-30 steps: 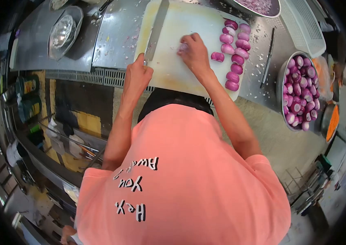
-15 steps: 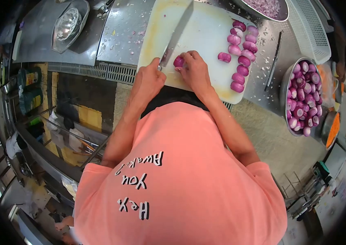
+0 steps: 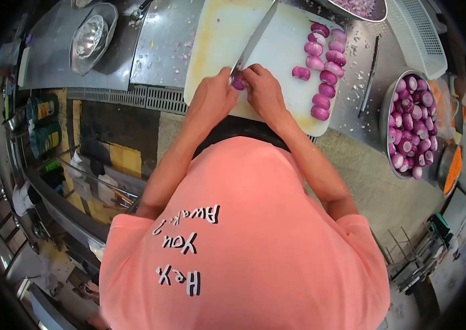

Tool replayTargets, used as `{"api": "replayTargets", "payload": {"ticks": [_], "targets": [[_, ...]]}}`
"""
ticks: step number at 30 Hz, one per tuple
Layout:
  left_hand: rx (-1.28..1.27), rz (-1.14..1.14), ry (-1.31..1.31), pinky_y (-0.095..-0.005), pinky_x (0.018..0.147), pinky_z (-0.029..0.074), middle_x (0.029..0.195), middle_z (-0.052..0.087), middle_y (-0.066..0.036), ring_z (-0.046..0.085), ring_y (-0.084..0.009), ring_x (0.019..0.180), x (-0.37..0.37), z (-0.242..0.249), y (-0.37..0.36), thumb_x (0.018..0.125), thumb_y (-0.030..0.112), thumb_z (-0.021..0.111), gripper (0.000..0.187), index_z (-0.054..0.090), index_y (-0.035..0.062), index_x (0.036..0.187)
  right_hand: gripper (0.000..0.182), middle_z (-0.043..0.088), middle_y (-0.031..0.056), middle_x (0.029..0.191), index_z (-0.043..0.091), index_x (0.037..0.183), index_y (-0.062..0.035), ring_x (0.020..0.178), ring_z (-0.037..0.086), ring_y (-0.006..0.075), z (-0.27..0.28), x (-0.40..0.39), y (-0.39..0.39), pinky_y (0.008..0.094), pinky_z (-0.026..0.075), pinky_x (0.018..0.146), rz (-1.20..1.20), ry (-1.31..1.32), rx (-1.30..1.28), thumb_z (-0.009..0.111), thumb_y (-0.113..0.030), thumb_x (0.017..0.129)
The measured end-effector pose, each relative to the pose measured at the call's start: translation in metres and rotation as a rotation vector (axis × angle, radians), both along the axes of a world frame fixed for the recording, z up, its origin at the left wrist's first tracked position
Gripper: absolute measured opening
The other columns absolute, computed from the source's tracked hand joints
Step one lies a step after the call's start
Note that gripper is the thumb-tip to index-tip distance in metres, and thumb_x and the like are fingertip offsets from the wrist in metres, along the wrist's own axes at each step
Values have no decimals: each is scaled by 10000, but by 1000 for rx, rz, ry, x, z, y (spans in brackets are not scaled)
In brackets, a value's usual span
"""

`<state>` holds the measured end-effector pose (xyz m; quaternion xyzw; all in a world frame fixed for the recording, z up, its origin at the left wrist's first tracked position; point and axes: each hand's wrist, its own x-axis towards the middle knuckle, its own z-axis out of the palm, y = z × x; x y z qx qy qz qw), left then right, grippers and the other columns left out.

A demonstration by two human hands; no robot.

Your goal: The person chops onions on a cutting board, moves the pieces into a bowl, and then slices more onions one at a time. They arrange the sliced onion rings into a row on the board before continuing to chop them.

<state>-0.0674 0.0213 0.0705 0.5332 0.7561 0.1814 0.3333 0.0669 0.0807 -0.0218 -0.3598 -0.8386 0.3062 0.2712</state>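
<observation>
My left hand (image 3: 214, 98) is closed round the handle of a long knife (image 3: 254, 39), whose blade slants up and to the right over the white cutting board (image 3: 211, 38). The near part of the blade meets a purple onion (image 3: 238, 83). On the onion's other side, my right hand (image 3: 265, 93) grips it with bent fingers. Whether the blade has cut into it cannot be made out. To the right, one peeled onion (image 3: 300, 72) lies apart on the board, beside two rows of peeled onions (image 3: 327, 77).
A bowl of whole purple onions (image 3: 384, 118) stands at the right. Chopped onion fills a bowl (image 3: 373, 19) beyond the board, beside a white plastic basket (image 3: 433, 66). A dark slender tool (image 3: 369, 77) lies on the steel counter. Another metal bowl (image 3: 91, 36) is at the far left.
My left hand has moved right, bringing the knife against the onion and closer to my right hand. The blade's far end has swung right. My right hand stays at the onion.
</observation>
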Motion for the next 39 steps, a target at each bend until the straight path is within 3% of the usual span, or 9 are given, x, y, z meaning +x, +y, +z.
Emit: {"api": "replayTargets", "payload": {"ticks": [3, 12, 17, 21, 25, 27, 31, 36, 39], "targets": [[-8, 35, -35, -453, 567, 437, 603, 543, -225, 561, -386, 573, 2, -2, -22, 835, 63, 554, 244, 515, -58, 1044, 194, 572, 138, 894, 598, 936, -31, 823, 571, 361, -4, 1, -3, 450, 491, 705, -31, 34, -15, 591, 66, 768], [-33, 13, -25, -470, 578, 434, 610, 545, -219, 537, -382, 548, 3, 1, -19, 828, 55, 547, 225, 501, -75, 1006, 174, 580, 135, 885, 601, 880, -22, 830, 585, 354, -9, 2, -2, 447, 493, 700, -64, 125, -6, 623, 72, 735], [82, -23, 24, -477, 587, 434, 600, 536, -217, 548, -389, 556, 7, -37, -1, 828, 66, 555, 195, 488, -62, 960, 172, 600, 140, 904, 610, 869, -15, 848, 598, 352, -13, 4, -4, 436, 508, 715, -63, 90, -17, 610, 87, 731], [-22, -14, -14, -482, 583, 434, 597, 536, -226, 561, -408, 566, 5, 0, -12, 829, 74, 563, 189, 489, -55, 946, 169, 596, 144, 895, 608, 860, -8, 844, 601, 353, -16, 4, -4, 438, 508, 713, -78, 168, -15, 605, 95, 726], [69, -23, 46, -470, 564, 427, 578, 514, -223, 536, -391, 533, 11, -42, -10, 833, 73, 565, 181, 501, -42, 957, 127, 597, 135, 885, 592, 862, 0, 801, 605, 352, -20, 6, -5, 407, 508, 678, -89, 199, -4, 613, 80, 766], [187, -39, 31, -425, 474, 410, 528, 495, -148, 494, -291, 442, 10, -47, 8, 846, 77, 564, 178, 526, -18, 991, 125, 603, 135, 898, 592, 865, 2, 805, 607, 352, -19, 7, -3, 404, 508, 677, -85, 192, 13, 616, 77, 768], [-24, 22, -126, -456, 560, 448, 624, 576, -239, 574, -396, 563, -2, -21, 14, 800, 73, 596, 265, 542, -70, 1016, 120, 603, 147, 913, 614, 901, -12, 841, 600, 363, -18, 7, 3, 426, 509, 707, -98, 147, -37, 632, 13, 784], [6, 155, -138, -413, 497, 433, 550, 528, -161, 514, -231, 456, -29, -24, -8, 802, 80, 555, 308, 549, -40, 1086, 182, 587, 115, 979, 643, 912, -72, 956, 566, 322, 0, -5, -12, 432, 519, 750, -114, 38, -4, 710, -179, 780], [-28, 223, -194, -380, 448, 411, 531, 515, -110, 486, -176, 429, -29, -28, -5, 811, 73, 539, 309, 546, -33, 1101, 142, 572, 109, 992, 660, 863, -95, 937, 549, 317, -11, -2, -28, 409, 500, 759, 48, -43, 40, 695, -117, 728]]}}
